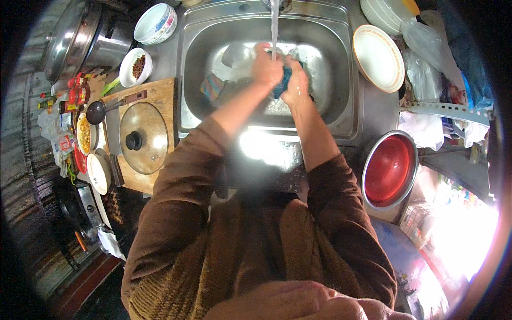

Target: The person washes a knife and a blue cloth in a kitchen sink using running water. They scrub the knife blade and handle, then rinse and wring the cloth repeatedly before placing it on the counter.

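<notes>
My left hand (267,66) and my right hand (297,82) are close together over a stainless steel sink (332,86), under running tap water (275,28). Between them they grip a wet, dark teal item (285,80), which looks like a cloth. Fingers and motion blur hide much of it, and whether something else is inside cannot be told. A multicoloured striped cloth (212,86) lies on the sink floor left of my hands. Near it, behind my left hand, is a pale, rounded, shiny thing (236,56) that is hard to make out.
Left of the sink, a wooden cutting board (166,90) bears a glass lid (145,138) and a cleaver (113,134). White bowls (155,24) and a large steel pot (106,50) stand behind. To the right are an orange-rimmed bowl (379,58) and a red-lined metal basin (390,170).
</notes>
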A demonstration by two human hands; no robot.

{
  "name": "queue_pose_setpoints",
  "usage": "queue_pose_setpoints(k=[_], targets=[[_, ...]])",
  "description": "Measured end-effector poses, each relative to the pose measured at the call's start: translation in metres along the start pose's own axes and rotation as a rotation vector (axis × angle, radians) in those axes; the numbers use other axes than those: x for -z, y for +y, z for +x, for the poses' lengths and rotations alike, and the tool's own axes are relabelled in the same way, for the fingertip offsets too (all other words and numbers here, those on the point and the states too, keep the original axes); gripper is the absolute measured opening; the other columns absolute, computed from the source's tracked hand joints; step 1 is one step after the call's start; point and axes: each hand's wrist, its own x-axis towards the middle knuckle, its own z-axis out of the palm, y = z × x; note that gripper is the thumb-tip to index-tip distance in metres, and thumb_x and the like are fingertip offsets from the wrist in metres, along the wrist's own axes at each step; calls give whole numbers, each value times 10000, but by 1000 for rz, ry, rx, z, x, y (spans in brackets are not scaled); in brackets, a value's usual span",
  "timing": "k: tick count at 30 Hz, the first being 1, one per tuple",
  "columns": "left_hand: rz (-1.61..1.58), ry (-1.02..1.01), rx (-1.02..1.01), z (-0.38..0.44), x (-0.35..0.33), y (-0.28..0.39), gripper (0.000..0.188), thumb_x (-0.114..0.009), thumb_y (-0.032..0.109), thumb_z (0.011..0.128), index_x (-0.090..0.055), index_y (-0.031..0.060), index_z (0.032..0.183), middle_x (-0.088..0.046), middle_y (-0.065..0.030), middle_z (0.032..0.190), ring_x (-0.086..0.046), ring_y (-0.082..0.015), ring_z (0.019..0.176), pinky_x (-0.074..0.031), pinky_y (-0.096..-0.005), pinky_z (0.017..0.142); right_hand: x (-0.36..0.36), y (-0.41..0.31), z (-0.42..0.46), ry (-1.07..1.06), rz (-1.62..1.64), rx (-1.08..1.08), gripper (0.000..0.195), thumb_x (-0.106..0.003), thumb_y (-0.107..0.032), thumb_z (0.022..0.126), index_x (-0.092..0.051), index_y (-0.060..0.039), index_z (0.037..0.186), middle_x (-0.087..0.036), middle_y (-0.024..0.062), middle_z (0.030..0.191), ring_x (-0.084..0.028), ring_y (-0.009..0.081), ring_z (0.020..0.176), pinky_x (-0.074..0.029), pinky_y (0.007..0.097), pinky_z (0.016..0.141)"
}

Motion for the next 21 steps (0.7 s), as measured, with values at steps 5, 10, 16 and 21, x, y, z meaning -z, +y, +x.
queue_pose_setpoints(k=[5,10,16,21], targets=[[-637,-122,328,16,-12,-37,307,-533,189,923,-531,18,1178,-619,-268,1085,-592,-370,1046,-441,-426,902,-15,-6,1,219,-38,130,361,-579,-444,912,-577,-86,862,-563,57,747,-582,205,700,-508,363,654],[-578,-141,219,-13,2,8,383,-507,241,974,-531,25,1290,-592,-183,1211,-554,-265,1113,-410,-381,954,-20,0,2,226,-169,-35,422,-521,-479,921,-606,-67,956,-637,85,844,-614,220,756,-512,382,734],[-615,-160,73,0,17,10,349,-542,255,927,-577,0,1165,-604,-172,1191,-590,-272,1049,-420,-406,934,-16,16,2,-73,-304,269,315,-530,-333,957,-605,-96,1150,-639,64,1059,-596,215,977,-470,379,885],[-380,-165,-48,-24,20,2,532,-545,294,903,-507,1,1346,-548,-214,1312,-515,-316,1222,-349,-358,1061,1,14,13,139,-263,52,364,-497,-417,979,-569,-107,1156,-610,75,1036,-566,218,926,-475,390,874]])
